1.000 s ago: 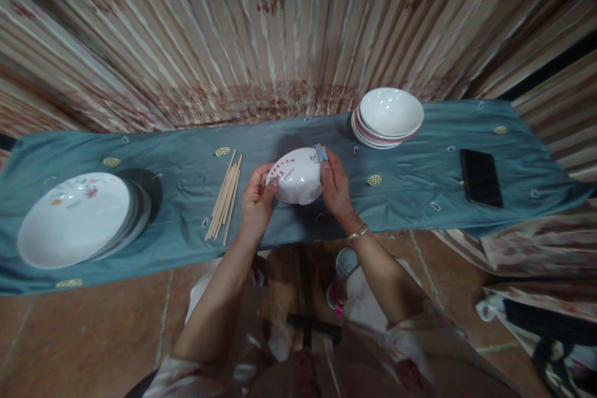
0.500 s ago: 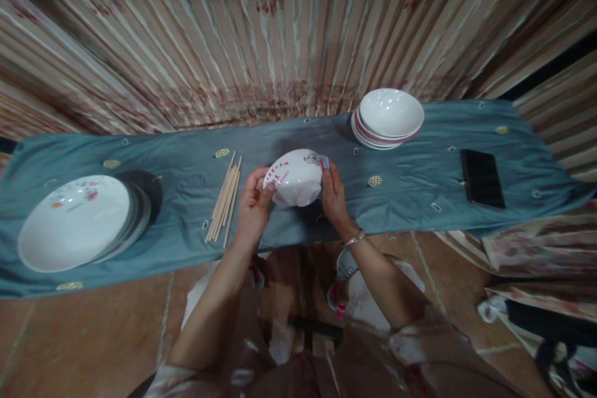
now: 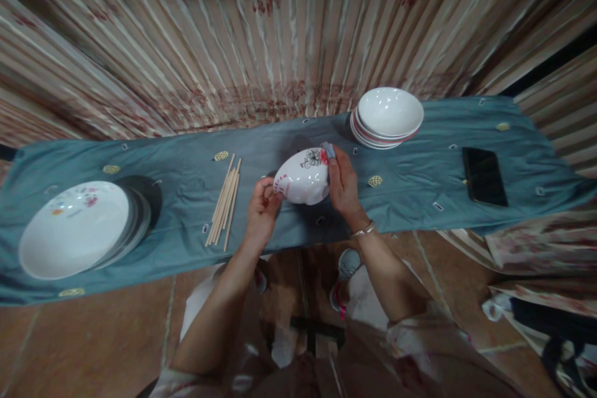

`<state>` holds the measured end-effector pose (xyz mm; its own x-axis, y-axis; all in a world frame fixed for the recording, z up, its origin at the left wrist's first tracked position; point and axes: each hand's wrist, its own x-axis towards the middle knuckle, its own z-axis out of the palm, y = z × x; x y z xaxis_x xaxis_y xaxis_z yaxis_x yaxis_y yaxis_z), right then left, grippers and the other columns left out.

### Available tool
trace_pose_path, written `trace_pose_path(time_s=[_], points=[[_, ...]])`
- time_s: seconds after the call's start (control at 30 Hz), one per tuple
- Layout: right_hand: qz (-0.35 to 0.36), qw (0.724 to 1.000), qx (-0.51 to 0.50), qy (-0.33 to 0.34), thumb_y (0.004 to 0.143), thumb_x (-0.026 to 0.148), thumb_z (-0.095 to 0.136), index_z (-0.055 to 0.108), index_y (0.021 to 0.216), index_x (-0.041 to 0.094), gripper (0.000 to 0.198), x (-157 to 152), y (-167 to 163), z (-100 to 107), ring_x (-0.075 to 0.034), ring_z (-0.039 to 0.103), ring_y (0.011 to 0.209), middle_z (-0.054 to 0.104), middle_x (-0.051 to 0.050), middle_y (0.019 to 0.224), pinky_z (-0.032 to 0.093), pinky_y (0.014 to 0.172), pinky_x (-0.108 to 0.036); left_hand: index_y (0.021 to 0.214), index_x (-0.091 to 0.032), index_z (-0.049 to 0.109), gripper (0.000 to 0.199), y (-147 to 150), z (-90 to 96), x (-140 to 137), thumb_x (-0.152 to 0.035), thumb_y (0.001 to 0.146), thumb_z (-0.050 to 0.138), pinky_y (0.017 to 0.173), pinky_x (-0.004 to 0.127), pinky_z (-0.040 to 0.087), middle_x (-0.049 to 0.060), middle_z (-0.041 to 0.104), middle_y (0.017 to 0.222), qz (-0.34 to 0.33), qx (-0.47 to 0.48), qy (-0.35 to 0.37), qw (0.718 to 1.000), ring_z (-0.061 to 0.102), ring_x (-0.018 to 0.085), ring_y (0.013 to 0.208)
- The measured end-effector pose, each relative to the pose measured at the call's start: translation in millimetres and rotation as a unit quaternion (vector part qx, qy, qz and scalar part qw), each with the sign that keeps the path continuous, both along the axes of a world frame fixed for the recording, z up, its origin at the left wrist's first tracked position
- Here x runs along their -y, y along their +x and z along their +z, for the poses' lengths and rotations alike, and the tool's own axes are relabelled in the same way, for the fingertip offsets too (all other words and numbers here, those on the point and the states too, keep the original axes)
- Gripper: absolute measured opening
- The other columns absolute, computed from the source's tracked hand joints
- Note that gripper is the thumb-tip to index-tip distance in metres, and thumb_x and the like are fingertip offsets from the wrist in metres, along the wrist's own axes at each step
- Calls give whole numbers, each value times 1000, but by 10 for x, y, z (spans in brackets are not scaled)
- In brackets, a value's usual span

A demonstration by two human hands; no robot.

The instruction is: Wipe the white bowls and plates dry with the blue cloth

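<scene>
A white bowl [image 3: 303, 180] with red lettering and a black-and-red flower print is held tilted on its side above the cloth, its outside and foot toward me. My left hand [image 3: 263, 205] pinches the bowl's left rim, fingers closed. On the right side, my right hand [image 3: 344, 183] presses a small bluish-grey cloth [image 3: 329, 150] against the rim, its fingers wrapped round the edge. The inside of the bowl is hidden from view. Several wooden chopsticks [image 3: 224, 205] lie just left of my left hand.
A stack of white bowls [image 3: 390, 113] stands at the back right. At the left is a stack of larger flowered dishes [image 3: 74, 230]. A black phone [image 3: 485, 176] lies at the right on the blue-green tablecloth [image 3: 420, 180]. A pleated curtain [image 3: 280, 31] hangs behind.
Both hands have shifted slightly right with the bowl. The bowl has turned, so more of its flower print shows and the lettering sits nearer my left hand.
</scene>
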<state>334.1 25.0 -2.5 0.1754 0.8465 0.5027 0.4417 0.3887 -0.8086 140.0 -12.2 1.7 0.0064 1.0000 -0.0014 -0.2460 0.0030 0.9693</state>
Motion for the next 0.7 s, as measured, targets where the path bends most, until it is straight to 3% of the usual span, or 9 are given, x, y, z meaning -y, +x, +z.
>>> trace_pose_path(time_s=[0.23, 0.47, 0.57, 0.7], points=[[15, 998, 48, 35, 105, 48, 31, 59, 134, 24, 47, -22, 3, 21, -27, 59, 127, 65, -14, 132, 48, 113, -53, 114, -25, 60, 44, -58, -44, 1, -43, 79, 81, 88, 31, 52, 3, 75, 101, -21, -5, 9, 1000, 69, 18, 93], [49, 993, 99, 36, 106, 44, 29, 54, 141, 22, 48, 30, -105, 74, -27, 52, 135, 58, -14, 141, 40, 120, -54, 119, -25, 68, 45, -98, 73, -43, -46, 80, 78, 102, 35, 50, 7, 72, 124, 36, -64, 27, 997, 66, 23, 114], [69, 990, 118, 40, 106, 43, 28, 53, 143, 23, 48, 55, -161, 101, -26, 51, 136, 56, -13, 144, 40, 119, -52, 117, -23, 70, 46, -92, 116, -67, -48, 79, 77, 101, 35, 50, 7, 74, 120, 62, -74, 40, 995, 67, 23, 110], [85, 988, 123, 42, 106, 43, 29, 51, 144, 23, 48, 76, -200, 105, -25, 50, 138, 55, -13, 146, 39, 119, -50, 105, -20, 72, 41, -79, 155, -79, -49, 77, 79, 84, 29, 54, 4, 75, 99, 75, -74, 47, 993, 67, 18, 88]])
